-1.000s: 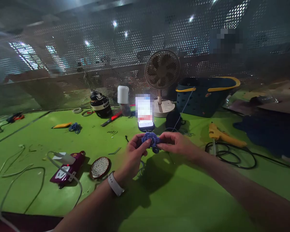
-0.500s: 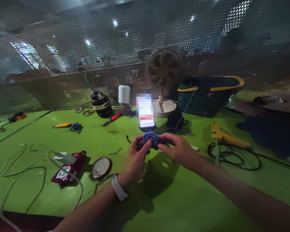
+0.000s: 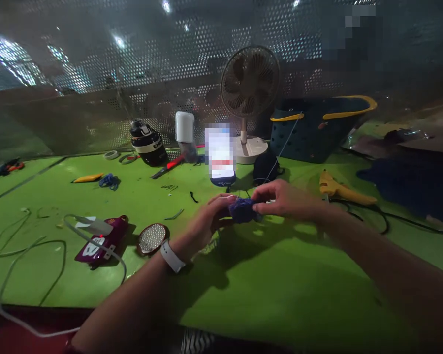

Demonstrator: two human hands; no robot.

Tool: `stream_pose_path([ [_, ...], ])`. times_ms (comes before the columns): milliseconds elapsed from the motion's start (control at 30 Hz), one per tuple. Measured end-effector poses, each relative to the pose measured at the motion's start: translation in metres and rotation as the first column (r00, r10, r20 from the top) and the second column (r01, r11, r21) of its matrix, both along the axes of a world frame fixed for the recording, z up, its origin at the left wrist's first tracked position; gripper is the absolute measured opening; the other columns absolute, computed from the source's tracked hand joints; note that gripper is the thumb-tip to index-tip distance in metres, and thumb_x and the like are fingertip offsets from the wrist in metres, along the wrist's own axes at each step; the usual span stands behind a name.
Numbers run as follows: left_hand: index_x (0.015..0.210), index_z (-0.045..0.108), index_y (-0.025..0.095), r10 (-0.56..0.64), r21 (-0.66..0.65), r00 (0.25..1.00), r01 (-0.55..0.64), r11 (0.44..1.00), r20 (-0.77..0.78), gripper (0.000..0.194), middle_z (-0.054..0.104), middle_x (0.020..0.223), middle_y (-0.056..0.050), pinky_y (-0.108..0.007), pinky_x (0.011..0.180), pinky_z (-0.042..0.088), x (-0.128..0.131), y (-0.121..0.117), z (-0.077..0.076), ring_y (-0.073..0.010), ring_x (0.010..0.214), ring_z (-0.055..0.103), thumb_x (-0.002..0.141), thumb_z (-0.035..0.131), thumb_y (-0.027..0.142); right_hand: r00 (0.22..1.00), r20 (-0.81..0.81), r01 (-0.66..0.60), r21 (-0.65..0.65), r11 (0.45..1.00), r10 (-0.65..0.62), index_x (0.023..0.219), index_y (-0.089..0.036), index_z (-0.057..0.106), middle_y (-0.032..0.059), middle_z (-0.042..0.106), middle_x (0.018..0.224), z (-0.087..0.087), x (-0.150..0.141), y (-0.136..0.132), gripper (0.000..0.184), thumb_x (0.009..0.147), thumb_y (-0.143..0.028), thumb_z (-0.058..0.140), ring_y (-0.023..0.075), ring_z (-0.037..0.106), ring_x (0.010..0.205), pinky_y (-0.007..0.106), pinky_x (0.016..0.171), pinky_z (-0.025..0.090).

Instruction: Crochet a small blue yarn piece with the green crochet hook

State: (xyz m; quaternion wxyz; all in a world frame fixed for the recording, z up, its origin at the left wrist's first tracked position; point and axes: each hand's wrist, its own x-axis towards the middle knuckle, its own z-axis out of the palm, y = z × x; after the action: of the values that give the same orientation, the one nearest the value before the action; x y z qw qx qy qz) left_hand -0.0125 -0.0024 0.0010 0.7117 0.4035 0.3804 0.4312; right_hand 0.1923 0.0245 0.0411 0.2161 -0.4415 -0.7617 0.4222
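A small purple-blue crocheted piece [image 3: 241, 210] is held above the green table, between both hands. My left hand [image 3: 211, 216], with a white band on its wrist, is closed on the piece's left side; some of its fingers are hidden behind it. At the right edge, the thumb and forefinger of my right hand [image 3: 280, 199] pinch the yarn work. Just beyond stands a phone [image 3: 222, 169] with its screen lit. Near the right hand lies a dark ball of yarn [image 3: 264, 168], a strand rising from it toward the basket.
At the back stand a fan [image 3: 249, 81], a dark basket [image 3: 299, 140] with yellow handles and a black bottle [image 3: 149, 147]. A yellow glue gun [image 3: 345, 189] with its cord lies right. Left are a maroon power bank [image 3: 102, 241] with a white cable and a round studded object [image 3: 153, 238].
The crocheted piece has turned from showing its ruffled flower face to a flatter side view. Both hands have shifted slightly right relative to the phone. The camera view has tilted down.
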Motion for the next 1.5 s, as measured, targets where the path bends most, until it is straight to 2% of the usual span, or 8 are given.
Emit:
stream_pose_path([
  [100, 0.094, 0.072, 0.016, -0.135, 0.008, 0.982, 0.137, 0.991, -0.131, 0.033, 0.072, 0.091, -0.004, -0.029, 0.075, 0.051, -0.005, 0.004, 0.011, -0.0155, 0.081, 0.067, 0.069, 0.081, 0.034, 0.992, 0.077, -0.092, -0.046, 0.995, 0.095, 0.078, -0.015, 0.072, -0.0005, 0.066, 0.066, 0.002, 0.004, 0.002, 0.014, 0.071, -0.026, 0.065, 0.0114, 0.054, 0.057, 0.024, 0.055, 0.04],
  [300, 0.085, 0.07, 0.013, -0.221, 0.045, 0.951, 0.236, 0.971, -0.217, 0.024, 0.074, 0.073, -0.005, -0.029, 0.065, 0.052, -0.002, 0.004, 0.013, -0.0144, 0.063, 0.067, 0.065, 0.083, 0.013, 0.982, 0.103, -0.154, -0.029, 0.988, 0.156, 0.077, -0.018, 0.075, -0.0011, 0.068, 0.067, -0.003, -0.001, -0.002, 0.01, 0.072, -0.022, 0.066, 0.0116, 0.055, 0.058, 0.024, 0.053, 0.039],
  [667, 0.091, 0.074, 0.016, -0.019, 0.113, 0.992, 0.033, 0.993, -0.122, 0.024, 0.075, 0.08, -0.004, -0.027, 0.067, 0.053, -0.003, 0.01, 0.01, -0.0133, 0.066, 0.067, 0.068, 0.079, 0.011, 0.97, -0.243, -0.073, -0.209, 0.975, 0.02, 0.084, -0.018, 0.074, 0.0013, 0.076, 0.081, -0.004, 0.001, 0.007, 0.018, 0.067, -0.025, 0.077, 0.0137, 0.065, 0.07, 0.028, 0.068, 0.05],
  [833, 0.083, 0.075, 0.015, 0.034, 0.117, 0.991, -0.02, 0.993, -0.126, 0.015, 0.074, 0.076, -0.004, -0.029, 0.07, 0.053, -0.002, 0.009, 0.008, -0.0129, 0.064, 0.066, 0.069, 0.079, 0.014, 0.97, -0.242, -0.03, -0.197, 0.98, -0.019, 0.088, -0.016, 0.071, 0.0032, 0.075, 0.082, -0.005, -0.001, 0.005, 0.023, 0.068, -0.024, 0.078, 0.014, 0.066, 0.073, 0.028, 0.069, 0.051],
  [1100, 0.08, 0.075, 0.016, 0.04, 0.155, 0.996, -0.028, 0.988, -0.074, 0.012, 0.074, 0.073, -0.003, -0.027, 0.067, 0.053, -0.002, 0.007, 0.01, -0.0123, 0.062, 0.065, 0.069, 0.081, 0.018, 0.961, -0.253, 0.076, -0.128, 0.989, -0.107, 0.079, -0.018, 0.072, 0.0033, 0.072, 0.078, -0.004, -0.003, 0.003, 0.022, 0.076, -0.04, 0.071, 0.0162, 0.063, 0.071, 0.029, 0.066, 0.048],
  [1267, 0.077, 0.075, 0.017, -0.038, 0.193, 0.998, 0.048, 0.98, -0.055, 0.012, 0.073, 0.072, -0.002, -0.026, 0.064, 0.053, -0.001, 0.001, 0.012, -0.0122, 0.061, 0.065, 0.068, 0.082, 0.017, 0.919, -0.292, 0.187, -0.273, 0.944, -0.267, 0.07, -0.017, 0.068, 0.0071, 0.071, 0.073, -0.013, -0.009, 0.005, 0.037, 0.089, -0.043, 0.051, 0.0161, 0.062, 0.065, 0.03, 0.061, 0.047],
  [1433, 0.076, 0.074, 0.016, -0.044, 0.086, 0.999, 0.041, 0.995, 0.026, 0.017, 0.072, 0.073, -0.001, -0.024, 0.062, 0.051, 0.0, -0.001, 0.013, -0.0106, 0.061, 0.064, 0.064, 0.085, 0.017, 0.878, -0.249, 0.409, -0.058, 0.911, -0.41, 0.078, -0.021, 0.062, 0.0049, 0.069, 0.074, -0.006, -0.011, 0.008, 0.014, 0.086, -0.033, 0.06, 0.0188, 0.063, 0.069, 0.032, 0.065, 0.049],
  [1500, 0.078, 0.074, 0.017, 0.006, 0.04, 0.998, -0.008, 0.999, 0.067, 0.017, 0.072, 0.077, -0.001, -0.022, 0.062, 0.05, 0.0, 0.001, 0.014, -0.0098, 0.064, 0.064, 0.065, 0.085, 0.017, 0.884, -0.272, 0.395, 0.0, 0.919, -0.38, 0.076, -0.021, 0.061, 0.0044, 0.067, 0.074, 0.001, -0.008, 0.004, 0.018, 0.087, -0.035, 0.057, 0.0187, 0.063, 0.071, 0.033, 0.07, 0.049],
])
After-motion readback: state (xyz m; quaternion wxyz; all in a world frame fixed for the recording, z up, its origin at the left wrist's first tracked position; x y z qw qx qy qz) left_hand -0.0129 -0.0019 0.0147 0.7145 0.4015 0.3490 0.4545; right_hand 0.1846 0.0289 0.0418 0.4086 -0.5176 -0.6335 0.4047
